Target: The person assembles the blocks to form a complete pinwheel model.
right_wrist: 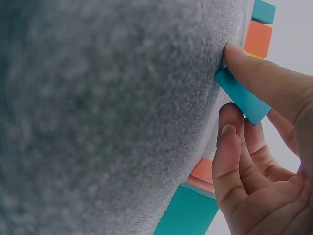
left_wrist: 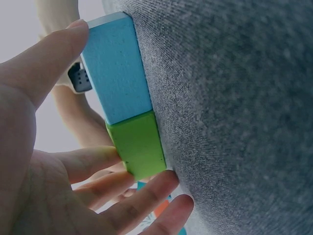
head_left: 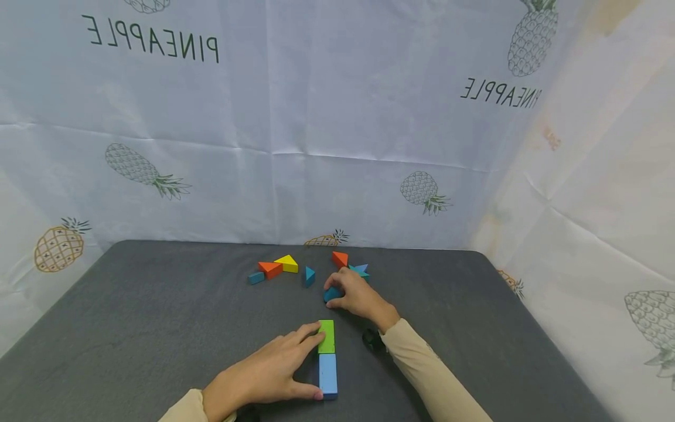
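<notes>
In the head view a green block [head_left: 327, 336] and a light blue block [head_left: 328, 375] lie end to end in a row on the dark table. My left hand [head_left: 269, 366] spans this pair from the left, thumb at the near end of the blue block, fingers at the green block's far end. The left wrist view shows the thumb tip on the blue block's edge and fingertips against the green one. Farther out, my right hand [head_left: 358, 296] pinches a small blue block [right_wrist: 243, 96] between thumb and fingers, close over the table. The hand partly hides that block in the head view.
Left of the right hand stand a blue triangular block [head_left: 309, 276], a red-orange triangle [head_left: 270, 269], a yellow triangle [head_left: 287, 263] and a small blue block [head_left: 256, 278]. Another red-orange triangle [head_left: 340, 258] and blue pieces [head_left: 361, 271] lie just beyond it. A pineapple-print cloth [head_left: 337, 117] hangs behind the table.
</notes>
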Demonstrator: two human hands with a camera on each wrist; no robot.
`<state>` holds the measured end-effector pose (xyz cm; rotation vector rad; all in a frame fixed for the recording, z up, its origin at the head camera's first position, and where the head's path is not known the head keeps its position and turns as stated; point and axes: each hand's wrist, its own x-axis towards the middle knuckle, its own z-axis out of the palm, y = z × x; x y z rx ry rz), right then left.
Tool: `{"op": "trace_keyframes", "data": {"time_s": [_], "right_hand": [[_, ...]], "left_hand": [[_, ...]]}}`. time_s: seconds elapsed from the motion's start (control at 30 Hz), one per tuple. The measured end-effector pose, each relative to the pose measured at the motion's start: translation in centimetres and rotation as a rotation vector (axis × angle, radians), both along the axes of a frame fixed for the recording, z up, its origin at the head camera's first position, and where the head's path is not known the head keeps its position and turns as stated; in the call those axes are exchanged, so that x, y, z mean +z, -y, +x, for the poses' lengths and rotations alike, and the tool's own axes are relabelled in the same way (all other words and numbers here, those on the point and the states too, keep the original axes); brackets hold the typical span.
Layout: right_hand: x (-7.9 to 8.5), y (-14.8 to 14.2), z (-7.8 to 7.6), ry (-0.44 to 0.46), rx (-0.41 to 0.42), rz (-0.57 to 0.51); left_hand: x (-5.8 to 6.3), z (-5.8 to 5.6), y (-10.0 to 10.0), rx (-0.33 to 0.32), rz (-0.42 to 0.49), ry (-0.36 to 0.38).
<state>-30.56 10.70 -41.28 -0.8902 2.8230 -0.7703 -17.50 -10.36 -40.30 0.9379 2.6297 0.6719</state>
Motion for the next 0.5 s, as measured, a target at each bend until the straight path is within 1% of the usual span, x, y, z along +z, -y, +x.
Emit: {"op": "trace_keyframes", "data": {"time_s": [0.23, 0.5], "right_hand": [[0.15, -0.05, 0.32, 0.005, 0.027, 0.008], [0.35, -0.11, 0.67, 0.015, 0.076, -0.025]], "left_hand": [[0.03, -0.02, 0.01, 0.000, 0.002, 0.005], [0.04, 0.05, 0.00, 0.001, 0.002, -0.017]]}}
